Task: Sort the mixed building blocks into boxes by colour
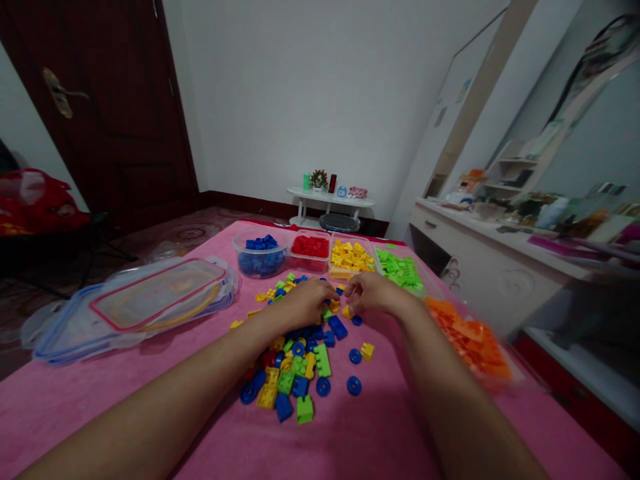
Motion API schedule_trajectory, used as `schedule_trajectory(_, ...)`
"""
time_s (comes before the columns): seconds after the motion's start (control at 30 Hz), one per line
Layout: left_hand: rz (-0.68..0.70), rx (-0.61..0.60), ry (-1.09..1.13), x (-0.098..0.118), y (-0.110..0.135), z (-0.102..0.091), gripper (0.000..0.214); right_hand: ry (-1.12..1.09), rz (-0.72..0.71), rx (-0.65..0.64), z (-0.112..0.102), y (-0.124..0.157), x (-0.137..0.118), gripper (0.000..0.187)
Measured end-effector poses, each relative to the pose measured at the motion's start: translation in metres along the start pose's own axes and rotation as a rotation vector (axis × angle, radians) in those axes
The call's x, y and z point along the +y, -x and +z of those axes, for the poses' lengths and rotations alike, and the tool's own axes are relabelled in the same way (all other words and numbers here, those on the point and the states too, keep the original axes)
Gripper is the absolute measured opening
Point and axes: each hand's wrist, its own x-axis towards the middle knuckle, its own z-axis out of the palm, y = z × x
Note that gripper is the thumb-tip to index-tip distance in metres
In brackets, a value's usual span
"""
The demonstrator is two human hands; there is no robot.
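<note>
A loose pile of building bricks (pixel 299 365) in blue, yellow, green and a little red lies on the pink cloth. My left hand (pixel 313 301) reaches over the far part of this pile, its fingers curled down among the bricks; what they grip is hidden. Just to its right, my right hand (pixel 373 292) has its fingers bent inward, close to a small yellow brick (pixel 347 311); whatever is between them is too small to make out. Blue wheels (pixel 354 385) and a yellow brick (pixel 367 351) lie apart, right of the pile.
Beyond my hands stand tubs of blue bricks (pixel 261 257), red bricks (pixel 310 248), yellow bricks (pixel 351 257) and green bricks (pixel 400 270). Orange bricks (pixel 473 340) fill a container beside my right forearm. Stacked clear lids (pixel 160 293) lie at left. A dresser (pixel 465 247) stands right.
</note>
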Motion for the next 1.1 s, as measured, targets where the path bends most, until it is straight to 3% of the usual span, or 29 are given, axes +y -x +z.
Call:
schedule_trajectory(0.1, -0.028, -0.031, -0.045, -0.003, 0.000, -0.002, 0.034, 0.096, -0.056, -0.084, 0.013, -0.001, -0.010, 0.029)
schedule_trajectory(0.27, -0.219, 0.100, -0.099, -0.014, -0.002, -0.017, 0.033, 0.183, -0.007, 0.092, 0.015, 0.000, -0.018, 0.018)
schedule_trajectory(0.53, -0.224, -0.140, -0.088, -0.026, 0.002, -0.009, 0.025, 0.228, -0.088, 0.092, 0.031, -0.003, -0.026, 0.038)
schedule_trajectory(0.67, -0.222, -0.147, -0.095, -0.023, 0.003, -0.010, 0.021, 0.151, -0.124, 0.012, 0.020, -0.002, -0.020, 0.032)
schedule_trajectory(0.8, -0.243, -0.164, -0.058, -0.019, 0.004, -0.016, 0.022, -0.063, -0.106, -0.102, -0.001, 0.002, -0.004, 0.031)
schedule_trajectory(0.87, -0.254, -0.167, -0.048, -0.017, 0.004, -0.017, 0.023, -0.150, -0.057, 0.056, -0.008, 0.001, 0.003, 0.031)
schedule_trajectory(1.0, -0.245, -0.169, -0.046, -0.017, 0.003, -0.019, 0.025, -0.217, 0.014, 0.605, -0.012, -0.007, 0.009, 0.048)
schedule_trajectory(1.03, -0.237, -0.169, -0.039, -0.017, 0.003, -0.020, 0.025, -0.219, 0.017, 0.669, -0.012, -0.009, 0.009, 0.051)
schedule_trajectory(1.1, -0.220, -0.175, -0.013, -0.017, 0.003, -0.024, 0.024, -0.201, 0.003, 0.672, -0.012, -0.011, 0.008, 0.046)
